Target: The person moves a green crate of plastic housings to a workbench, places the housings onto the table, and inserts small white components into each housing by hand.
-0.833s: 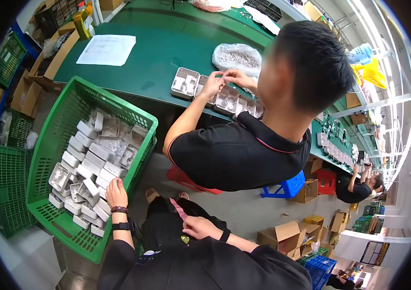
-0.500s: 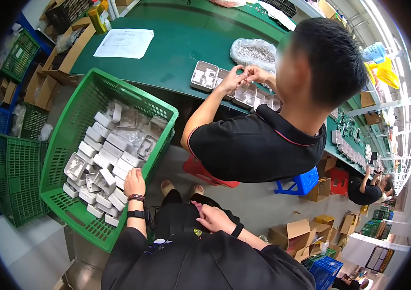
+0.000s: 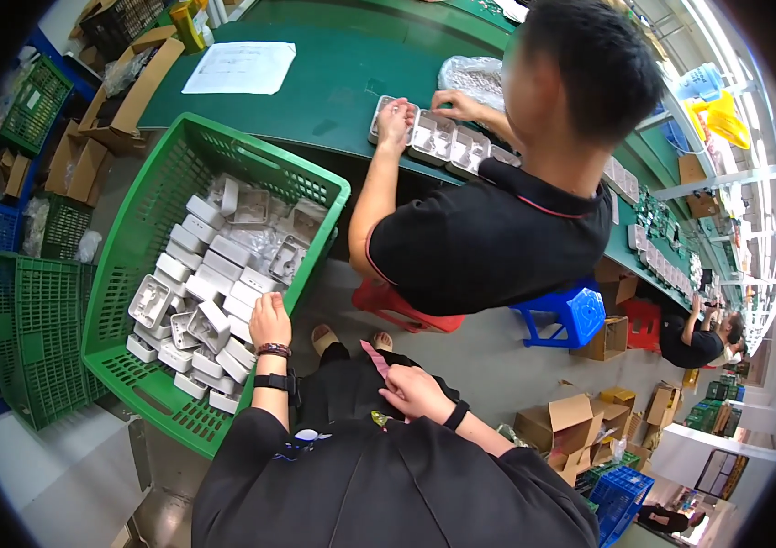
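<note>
Head view: at left, a green basket holds piled white housings, some hollow side up. The left hand is at its right rim, fingers bent; whether it grips anything, I cannot tell. Lower centre, the right hand pinches a pink strip. Upper centre, a clear bag contains small parts.

Left-hand unit of a head-worn fisheye pair, sited above and behind left hand and right hand, facing steeply down and forward over the wearer's black top. Close range: both hands below mid-field, green crate just left of the left hand; green bench farther out, ahead of it. Room shrinks away beyond the right hand, straight edges bowing rimward.
</note>
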Demonstrator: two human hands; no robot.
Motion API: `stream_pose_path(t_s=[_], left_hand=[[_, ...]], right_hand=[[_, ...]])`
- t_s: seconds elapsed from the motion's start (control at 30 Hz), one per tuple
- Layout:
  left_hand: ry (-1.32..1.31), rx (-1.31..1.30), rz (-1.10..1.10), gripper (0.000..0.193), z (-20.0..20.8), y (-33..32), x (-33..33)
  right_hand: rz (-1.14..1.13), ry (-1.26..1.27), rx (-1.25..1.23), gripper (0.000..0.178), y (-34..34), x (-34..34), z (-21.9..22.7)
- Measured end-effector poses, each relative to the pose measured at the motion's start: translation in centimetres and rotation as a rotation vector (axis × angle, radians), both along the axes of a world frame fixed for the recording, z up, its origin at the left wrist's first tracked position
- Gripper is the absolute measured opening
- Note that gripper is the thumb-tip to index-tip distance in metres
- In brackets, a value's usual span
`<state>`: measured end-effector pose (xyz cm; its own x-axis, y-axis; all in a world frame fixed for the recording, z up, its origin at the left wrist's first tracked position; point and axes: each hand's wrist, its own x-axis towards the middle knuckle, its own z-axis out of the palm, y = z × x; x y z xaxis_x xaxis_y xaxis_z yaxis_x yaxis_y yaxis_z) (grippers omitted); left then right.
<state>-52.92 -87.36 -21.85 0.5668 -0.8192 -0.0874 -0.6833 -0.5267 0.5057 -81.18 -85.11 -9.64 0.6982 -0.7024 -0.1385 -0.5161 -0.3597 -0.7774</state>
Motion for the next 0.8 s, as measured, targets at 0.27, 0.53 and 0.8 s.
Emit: stream_pose_path(t_s=[0.27, 0.53, 0.8], left_hand=[[0.099, -0.162, -0.041, 0.032, -0.7, 1.3, 0.4], [0.063, -0.172, -0.039, 0.023, -0.6, 1.2, 0.0], [-0.001, -0.112, -0.036, 0.025, -1.0, 1.1, 0.1]], right_hand=[[0.03, 0.003, 0.017, 0.021, 0.6, -0.2, -0.1], [-0.105, -0.035, 0.072, 0.015, -0.7, -1.5, 3.3], [-0.038, 0.022, 0.037, 0.014, 0.3, -1.6, 1.9]])
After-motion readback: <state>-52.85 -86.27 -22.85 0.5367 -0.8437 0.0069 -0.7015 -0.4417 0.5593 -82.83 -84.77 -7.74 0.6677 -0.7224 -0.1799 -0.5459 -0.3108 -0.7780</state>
